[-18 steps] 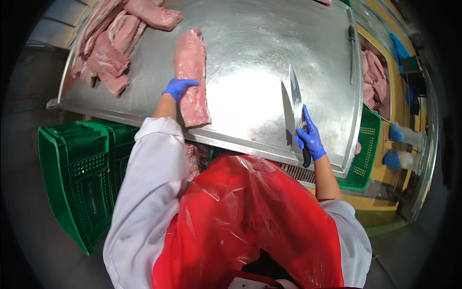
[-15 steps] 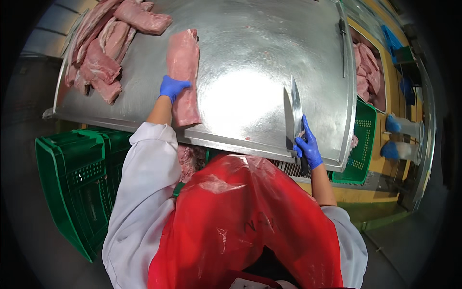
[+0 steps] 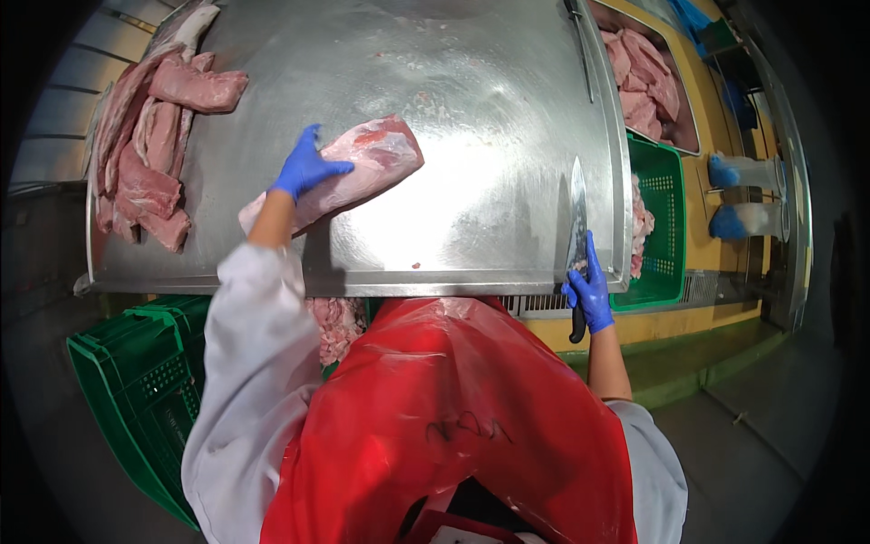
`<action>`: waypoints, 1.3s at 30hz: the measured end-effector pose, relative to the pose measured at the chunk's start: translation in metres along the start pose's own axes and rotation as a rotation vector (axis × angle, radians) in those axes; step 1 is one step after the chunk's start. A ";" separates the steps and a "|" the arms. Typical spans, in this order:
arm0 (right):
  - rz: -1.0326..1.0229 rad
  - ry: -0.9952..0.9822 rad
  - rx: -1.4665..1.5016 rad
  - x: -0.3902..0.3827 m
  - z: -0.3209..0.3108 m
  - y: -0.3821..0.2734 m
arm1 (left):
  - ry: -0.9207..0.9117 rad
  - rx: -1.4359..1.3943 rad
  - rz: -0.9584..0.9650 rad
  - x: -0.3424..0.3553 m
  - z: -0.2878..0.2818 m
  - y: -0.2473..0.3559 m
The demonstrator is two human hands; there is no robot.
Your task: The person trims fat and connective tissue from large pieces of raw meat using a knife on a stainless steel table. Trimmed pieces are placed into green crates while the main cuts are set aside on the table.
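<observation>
A long pale pink pork loin [image 3: 367, 168] lies slantwise on the steel table, its far end pointing right. My left hand [image 3: 306, 168], in a blue glove, rests at the loin's upper left edge. Its fingers are stretched apart beyond the meat, and the thumb lies over the loin. Near the table's front right corner, my right hand [image 3: 590, 292], also gloved in blue, is closed on a knife [image 3: 578, 218]. The blade points away from me, and the black handle sticks out below the hand.
More pork loins [image 3: 149, 172] are piled at the table's [image 3: 435, 54] left. A sharpening steel [image 3: 583, 50] lies along the right edge. Beyond it are a tray of meat pieces [image 3: 643, 77] and a green crate [image 3: 669, 218] with trimmings. Another green crate [image 3: 136, 372] stands lower left.
The loin has gone from upright along the table to slanting, with a different, whiter face up. My left hand's fingers have spread. The knife stays in my right hand; the whole view has shifted.
</observation>
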State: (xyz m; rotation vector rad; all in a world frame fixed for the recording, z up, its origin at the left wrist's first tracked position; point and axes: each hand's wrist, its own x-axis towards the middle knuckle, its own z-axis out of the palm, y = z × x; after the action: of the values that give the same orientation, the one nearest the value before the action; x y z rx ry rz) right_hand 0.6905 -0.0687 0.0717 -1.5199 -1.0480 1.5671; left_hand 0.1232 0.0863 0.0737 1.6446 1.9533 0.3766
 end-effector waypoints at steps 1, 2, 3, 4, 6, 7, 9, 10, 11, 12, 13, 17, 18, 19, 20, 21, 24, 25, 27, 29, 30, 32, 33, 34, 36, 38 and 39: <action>0.013 -0.011 0.012 0.002 -0.004 0.000 | -0.241 -0.130 -0.117 0.018 0.001 -0.001; 0.026 -0.014 0.026 0.002 -0.009 -0.001 | -0.416 -0.058 -0.108 0.028 0.005 0.015; 0.034 -0.009 0.043 0.002 -0.012 -0.001 | -0.592 0.019 -0.089 0.041 0.010 0.043; 0.036 -0.031 0.045 0.002 -0.015 -0.003 | -0.757 0.098 -0.085 0.048 0.011 0.058; 0.033 0.009 0.038 0.003 -0.015 0.000 | -0.688 0.009 0.061 0.074 0.054 0.063; 0.027 0.024 0.033 0.005 -0.016 0.001 | -0.797 -0.094 0.028 0.077 0.057 0.094; 0.069 -0.011 0.054 0.004 -0.022 0.001 | -1.015 0.020 0.092 0.092 0.086 0.104; 0.070 -0.017 0.056 0.002 -0.024 0.003 | -1.099 0.129 0.121 0.094 0.095 0.115; 0.070 -0.025 0.059 0.001 -0.028 0.006 | -1.180 0.239 0.149 0.096 0.104 0.125; 0.051 -0.024 0.060 0.002 -0.030 0.009 | -1.138 0.389 0.155 0.094 0.117 0.125; 0.041 -0.010 0.069 0.003 -0.031 0.013 | -1.133 0.434 0.171 0.089 0.122 0.135; -0.018 -0.007 0.133 0.012 -0.032 0.021 | -1.142 0.511 0.265 0.045 0.144 0.136; -0.030 -0.001 0.168 0.015 -0.032 0.025 | -1.132 0.505 0.304 0.028 0.132 0.163; -0.045 -0.007 0.205 0.021 -0.032 0.029 | -1.115 0.498 0.331 0.007 0.116 0.190; -0.110 -0.009 0.193 0.029 -0.029 0.034 | -1.057 0.618 0.317 0.002 0.122 0.182; -0.074 -0.041 0.196 0.033 -0.028 0.029 | -1.022 0.671 0.316 -0.001 0.120 0.184; -0.015 -0.102 0.130 0.044 -0.017 0.015 | -0.890 0.748 0.302 -0.009 0.112 0.180; -0.019 -0.124 0.116 0.049 -0.007 0.009 | -0.871 0.742 0.300 -0.005 0.106 0.169; -0.033 -0.166 0.085 0.059 0.014 -0.007 | -0.829 0.729 0.299 0.005 0.097 0.147; -0.020 -0.205 -0.088 0.077 0.031 -0.003 | -0.860 0.823 0.307 -0.004 0.105 0.173; -0.025 -0.218 -0.087 0.085 0.040 -0.003 | -0.844 0.799 0.285 -0.016 0.111 0.184; -0.019 -0.244 -0.079 0.098 0.056 -0.005 | -0.822 0.928 0.246 -0.037 0.132 0.200; -0.007 -0.255 -0.074 0.102 0.061 -0.008 | -0.816 1.077 0.228 -0.043 0.147 0.200; 0.007 -0.263 -0.073 0.103 0.063 -0.008 | -0.780 1.129 0.210 -0.043 0.161 0.189; -0.005 -0.284 -0.090 0.106 0.064 -0.005 | -0.757 1.110 0.237 -0.042 0.167 0.174; -0.002 -0.293 -0.095 0.107 0.064 0.003 | -0.755 1.051 0.240 -0.046 0.156 0.170; 0.006 -0.281 -0.088 0.108 0.062 0.013 | -0.765 1.006 0.240 -0.049 0.134 0.187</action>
State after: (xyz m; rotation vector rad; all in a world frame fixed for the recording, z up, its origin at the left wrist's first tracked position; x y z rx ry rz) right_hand 0.6226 0.0184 0.0131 -1.3860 -1.2833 1.7969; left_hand 0.3568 0.0601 0.0777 2.1246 1.3600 -1.1776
